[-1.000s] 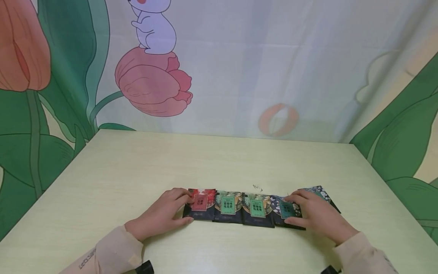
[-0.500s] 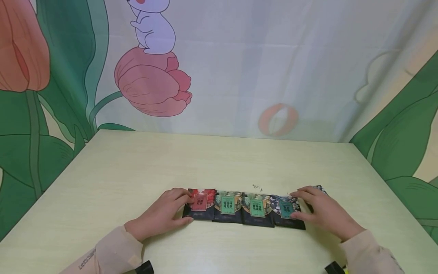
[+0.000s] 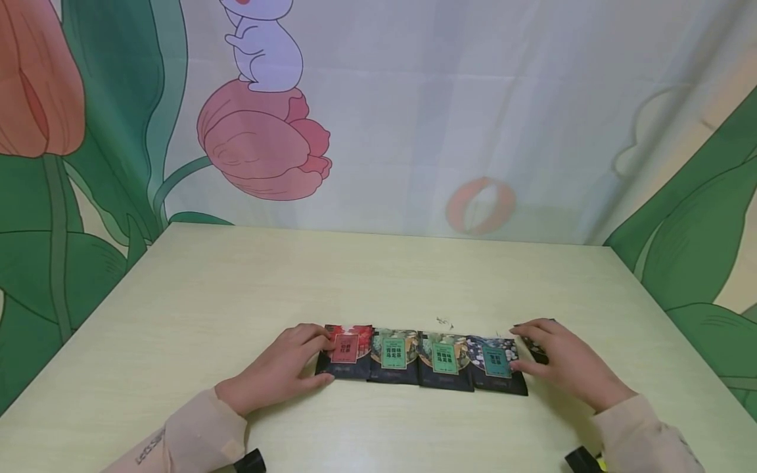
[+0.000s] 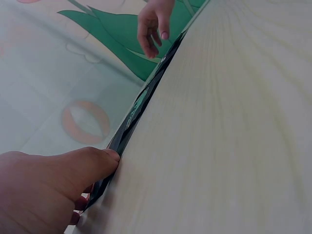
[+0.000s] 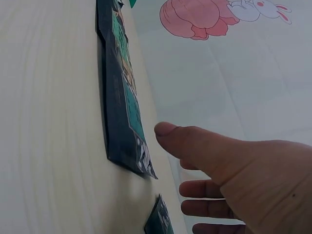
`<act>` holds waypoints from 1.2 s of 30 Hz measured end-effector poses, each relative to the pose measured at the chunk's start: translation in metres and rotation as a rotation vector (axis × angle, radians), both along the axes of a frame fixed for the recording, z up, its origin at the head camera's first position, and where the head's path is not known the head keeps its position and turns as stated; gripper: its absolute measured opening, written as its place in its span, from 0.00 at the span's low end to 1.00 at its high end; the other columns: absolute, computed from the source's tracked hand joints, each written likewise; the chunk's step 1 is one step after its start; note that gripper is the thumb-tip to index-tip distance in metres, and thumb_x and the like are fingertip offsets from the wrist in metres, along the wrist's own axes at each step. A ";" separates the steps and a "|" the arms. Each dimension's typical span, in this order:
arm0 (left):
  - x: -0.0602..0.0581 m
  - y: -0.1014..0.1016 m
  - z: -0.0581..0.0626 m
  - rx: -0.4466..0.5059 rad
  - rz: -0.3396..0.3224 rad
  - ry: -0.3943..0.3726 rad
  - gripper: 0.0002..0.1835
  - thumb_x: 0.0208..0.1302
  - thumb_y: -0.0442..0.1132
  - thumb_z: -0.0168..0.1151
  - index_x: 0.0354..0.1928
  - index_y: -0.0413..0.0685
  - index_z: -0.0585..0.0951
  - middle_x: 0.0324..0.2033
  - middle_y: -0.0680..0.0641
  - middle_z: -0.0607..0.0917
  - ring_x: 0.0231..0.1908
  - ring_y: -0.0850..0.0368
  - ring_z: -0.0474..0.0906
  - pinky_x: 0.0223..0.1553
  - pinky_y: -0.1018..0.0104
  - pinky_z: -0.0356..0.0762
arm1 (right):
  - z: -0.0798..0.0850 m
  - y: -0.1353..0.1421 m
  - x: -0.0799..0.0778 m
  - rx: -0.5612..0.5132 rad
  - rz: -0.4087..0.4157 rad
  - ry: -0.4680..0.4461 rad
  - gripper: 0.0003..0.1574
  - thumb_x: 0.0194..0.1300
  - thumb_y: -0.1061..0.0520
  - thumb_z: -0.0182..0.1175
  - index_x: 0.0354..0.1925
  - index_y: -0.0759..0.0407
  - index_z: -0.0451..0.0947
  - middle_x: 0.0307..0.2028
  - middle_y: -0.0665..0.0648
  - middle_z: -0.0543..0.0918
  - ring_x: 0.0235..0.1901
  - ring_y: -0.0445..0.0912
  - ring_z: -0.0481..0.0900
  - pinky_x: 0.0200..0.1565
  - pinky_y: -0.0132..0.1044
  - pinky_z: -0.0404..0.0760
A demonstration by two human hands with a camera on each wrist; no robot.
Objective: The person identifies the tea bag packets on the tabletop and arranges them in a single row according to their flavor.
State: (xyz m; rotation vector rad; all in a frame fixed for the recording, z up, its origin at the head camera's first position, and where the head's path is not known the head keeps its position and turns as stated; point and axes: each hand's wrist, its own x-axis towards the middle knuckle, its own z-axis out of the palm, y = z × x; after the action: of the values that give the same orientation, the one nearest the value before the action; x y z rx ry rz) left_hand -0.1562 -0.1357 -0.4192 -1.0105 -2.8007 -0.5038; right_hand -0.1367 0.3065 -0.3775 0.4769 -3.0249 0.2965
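Note:
Several tea sachets lie side by side in a row in the head view. At the left end is a red sachet (image 3: 345, 352); two green-labelled sachets (image 3: 393, 356) (image 3: 445, 360) follow, then a blue floral sachet (image 3: 497, 364). My left hand (image 3: 288, 364) rests at the red sachet's left edge, its thumb (image 4: 100, 162) touching the near side in the left wrist view. My right hand (image 3: 570, 358) hovers just past the blue floral sachet, fingers apart and holding nothing. Partly hidden beneath it is another dark sachet (image 5: 159, 219).
The pale wooden table (image 3: 355, 276) extends behind and in front of the row. A small dark mark (image 3: 445, 323) shows behind the row. A printed curtain (image 3: 384, 131) hangs along the table's back edge.
My right hand has drawn back to the right, off the blue floral sachet, and now covers most of the loose sachet beyond it. The left hand and the row stay put.

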 end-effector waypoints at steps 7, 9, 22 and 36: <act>0.000 0.000 0.000 0.000 0.000 -0.003 0.23 0.57 0.53 0.68 0.51 0.49 0.80 0.52 0.49 0.78 0.55 0.52 0.72 0.61 0.51 0.71 | -0.001 0.003 -0.002 0.003 -0.046 -0.006 0.36 0.55 0.44 0.69 0.58 0.59 0.76 0.54 0.65 0.77 0.54 0.62 0.75 0.56 0.61 0.74; 0.000 0.000 0.000 -0.001 0.001 -0.004 0.23 0.57 0.53 0.68 0.51 0.49 0.80 0.52 0.49 0.78 0.56 0.52 0.72 0.61 0.51 0.71 | -0.002 0.006 -0.002 0.002 -0.047 0.001 0.36 0.55 0.45 0.69 0.58 0.59 0.76 0.54 0.65 0.77 0.54 0.62 0.75 0.56 0.61 0.74; -0.001 0.000 -0.002 0.001 -0.002 0.006 0.23 0.57 0.54 0.68 0.51 0.49 0.80 0.52 0.49 0.78 0.55 0.52 0.73 0.61 0.51 0.71 | -0.007 0.015 -0.007 0.027 -0.100 -0.006 0.34 0.55 0.46 0.69 0.56 0.61 0.77 0.53 0.68 0.77 0.53 0.65 0.74 0.54 0.62 0.74; -0.001 0.001 -0.002 -0.004 0.004 0.000 0.24 0.56 0.54 0.68 0.50 0.49 0.80 0.51 0.49 0.78 0.55 0.52 0.73 0.61 0.51 0.71 | -0.010 0.023 -0.008 0.031 -0.129 -0.018 0.34 0.56 0.47 0.69 0.56 0.63 0.76 0.54 0.72 0.76 0.54 0.68 0.73 0.55 0.63 0.73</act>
State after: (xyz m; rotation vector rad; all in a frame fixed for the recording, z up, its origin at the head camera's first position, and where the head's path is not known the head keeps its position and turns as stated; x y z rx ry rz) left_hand -0.1571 -0.1350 -0.4210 -1.0062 -2.8047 -0.4975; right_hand -0.1444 0.3297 -0.3879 0.2808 -3.0638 0.2481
